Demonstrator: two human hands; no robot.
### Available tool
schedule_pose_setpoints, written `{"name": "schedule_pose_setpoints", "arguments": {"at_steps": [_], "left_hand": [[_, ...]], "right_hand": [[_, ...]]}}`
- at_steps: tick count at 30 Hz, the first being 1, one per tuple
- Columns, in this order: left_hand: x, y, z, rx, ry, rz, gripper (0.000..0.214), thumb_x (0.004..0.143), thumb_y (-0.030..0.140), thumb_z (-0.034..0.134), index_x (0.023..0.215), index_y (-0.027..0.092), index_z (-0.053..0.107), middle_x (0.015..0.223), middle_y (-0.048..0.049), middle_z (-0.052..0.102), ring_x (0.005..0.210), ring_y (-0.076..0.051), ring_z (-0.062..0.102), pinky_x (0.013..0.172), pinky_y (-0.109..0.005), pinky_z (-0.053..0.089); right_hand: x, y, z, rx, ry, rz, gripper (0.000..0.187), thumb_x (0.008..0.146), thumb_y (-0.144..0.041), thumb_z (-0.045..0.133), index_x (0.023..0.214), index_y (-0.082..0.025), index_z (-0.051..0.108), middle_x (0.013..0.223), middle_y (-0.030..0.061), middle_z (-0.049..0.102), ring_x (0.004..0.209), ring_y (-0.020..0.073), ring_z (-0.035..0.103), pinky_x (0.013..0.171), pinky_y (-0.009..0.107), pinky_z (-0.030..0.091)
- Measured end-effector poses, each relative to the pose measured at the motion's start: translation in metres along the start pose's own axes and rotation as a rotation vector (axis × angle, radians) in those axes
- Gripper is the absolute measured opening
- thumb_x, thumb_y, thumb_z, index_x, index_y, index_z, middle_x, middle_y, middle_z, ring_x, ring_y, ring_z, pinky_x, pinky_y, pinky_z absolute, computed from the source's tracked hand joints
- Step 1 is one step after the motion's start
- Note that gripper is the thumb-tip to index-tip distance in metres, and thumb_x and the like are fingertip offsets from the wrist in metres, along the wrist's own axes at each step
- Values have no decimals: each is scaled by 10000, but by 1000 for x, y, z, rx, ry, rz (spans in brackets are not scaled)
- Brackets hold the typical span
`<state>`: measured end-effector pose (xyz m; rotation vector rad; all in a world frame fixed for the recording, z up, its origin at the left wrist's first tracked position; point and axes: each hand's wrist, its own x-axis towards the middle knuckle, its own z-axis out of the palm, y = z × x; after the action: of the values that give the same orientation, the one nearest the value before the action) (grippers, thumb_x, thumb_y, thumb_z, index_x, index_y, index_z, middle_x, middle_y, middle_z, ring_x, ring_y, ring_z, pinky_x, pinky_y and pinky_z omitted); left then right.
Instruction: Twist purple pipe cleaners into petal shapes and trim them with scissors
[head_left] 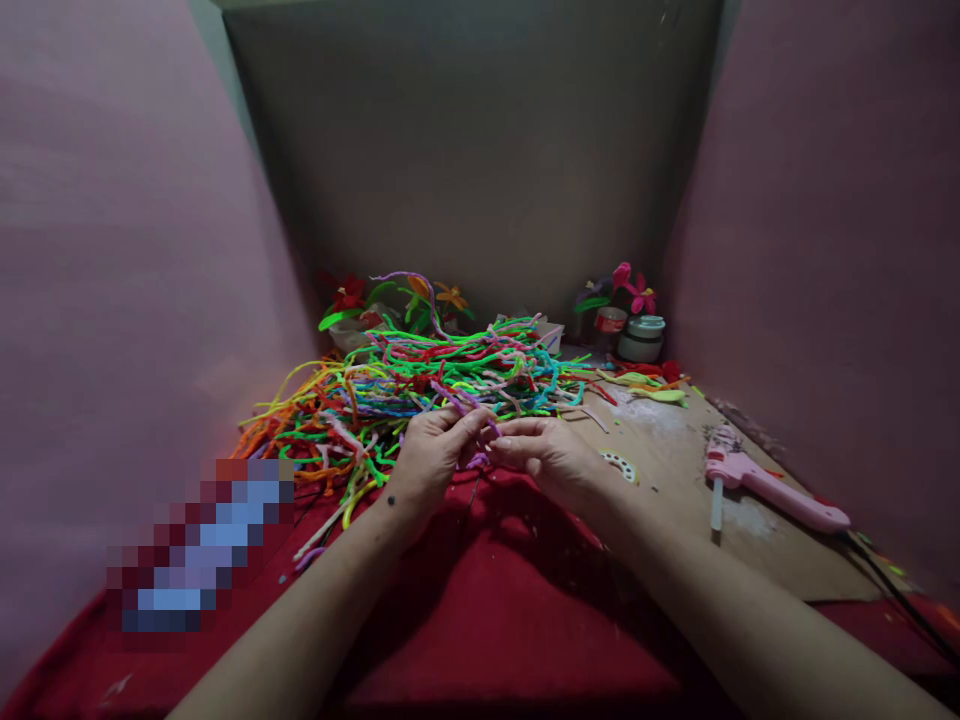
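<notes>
Working left to right across the red cloth, we had the heap of pipe cleaners spread in green, orange, red and blue at the far left and centre of the worktop. Our left hand was closed in a pinch on a purple pipe cleaner, and our right hand pinched the same strand just beside it, fingertips of both hands almost touching above the cloth. We judged the strand to be very light, fuzzy and easy to grip, soft outside yet likely wired within, so it would bend and keep its bend; taking hold close to the spot to be bent, with thumb and forefinger, seemed best. Behind the heap stood finished flowers, and further right more flowers beside small jars. A small white curved piece lay near our right wrist. At the far right a pink glue gun rested on the board, its cord trailing off towards the edge.
</notes>
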<state>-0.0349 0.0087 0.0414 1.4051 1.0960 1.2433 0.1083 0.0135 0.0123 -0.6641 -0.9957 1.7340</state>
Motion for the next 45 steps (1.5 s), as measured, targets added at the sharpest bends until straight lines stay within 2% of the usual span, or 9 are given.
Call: {"name": "schedule_pose_setpoints", "arguments": {"at_steps": [3, 8, 13, 18, 24, 28, 32, 41, 45], "left_hand": [[-1, 1, 0, 40, 28, 19, 271, 706, 346, 621, 571, 112, 609, 467, 13, 550, 424, -70, 470, 452, -190, 371], [-2, 4, -2, 51, 27, 16, 279, 723, 336, 601, 543, 124, 572, 456, 15, 531, 403, -76, 472, 439, -199, 380], [2, 1, -8, -7, 10, 25, 251, 720, 347, 604, 608, 123, 593, 493, 29, 518, 430, -62, 451, 447, -186, 365], [4, -2, -9, -65, -28, -19, 256, 706, 374, 614, 648, 128, 576, 474, 53, 469, 398, -44, 382, 405, -174, 302], [1, 3, -10, 8, -191, -22, 204, 683, 335, 639, 719, 138, 598, 634, 18, 573, 585, -95, 518, 578, -206, 416], [2, 3, -16, 51, -167, -67, 223, 718, 353, 603, 681, 134, 586, 487, 56, 422, 437, -53, 354, 436, -181, 297], [4, 2, -20, 42, -151, -75, 233, 714, 368, 613, 683, 139, 583, 461, 71, 355, 409, -39, 266, 392, -186, 191], [0, 9, -17, 133, -82, -4, 336, 709, 355, 599, 478, 144, 476, 412, 65, 345, 397, -44, 269, 412, -209, 212], [3, 4, -21, 73, -116, 1, 357, 729, 351, 590, 483, 149, 429, 438, 61, 347, 414, -46, 278, 420, -207, 220]], "right_hand": [[-1, 4, 0, -61, -27, -24, 243, 613, -240, 723, 811, -111, 670, 792, 62, 657, 692, 131, 588, 710, 290, 430], [-2, 8, 0, -13, -180, 152, 259, 718, -341, 639, 844, -115, 635, 708, 57, 641, 541, 106, 556, 539, 243, 411], [-2, 9, 3, 150, -120, 219, 161, 699, -231, 655, 804, -117, 612, 561, -12, 550, 436, 55, 409, 454, 202, 322], [-3, 12, 8, 68, -93, 193, 154, 645, -214, 684, 637, -120, 563, 529, -16, 508, 425, 58, 372, 424, 208, 279], [-4, 14, 10, 28, -33, 146, 172, 629, -229, 694, 660, -103, 581, 534, -9, 523, 428, 59, 396, 429, 201, 297], [-3, 13, 5, 93, -118, 244, 180, 735, -274, 598, 811, -111, 601, 630, 42, 613, 445, 84, 462, 432, 215, 340], [-6, 12, 6, 80, -66, 272, 117, 720, -205, 602, 759, -95, 597, 597, 42, 609, 429, 71, 449, 423, 203, 329], [-6, 13, 10, -19, 19, 181, 135, 576, -155, 719, 599, -83, 608, 532, 13, 549, 454, 75, 447, 450, 222, 324], [-6, 12, 8, 121, -54, 218, 131, 646, -203, 686, 684, -98, 616, 593, 28, 581, 477, 79, 462, 501, 236, 386]]}}
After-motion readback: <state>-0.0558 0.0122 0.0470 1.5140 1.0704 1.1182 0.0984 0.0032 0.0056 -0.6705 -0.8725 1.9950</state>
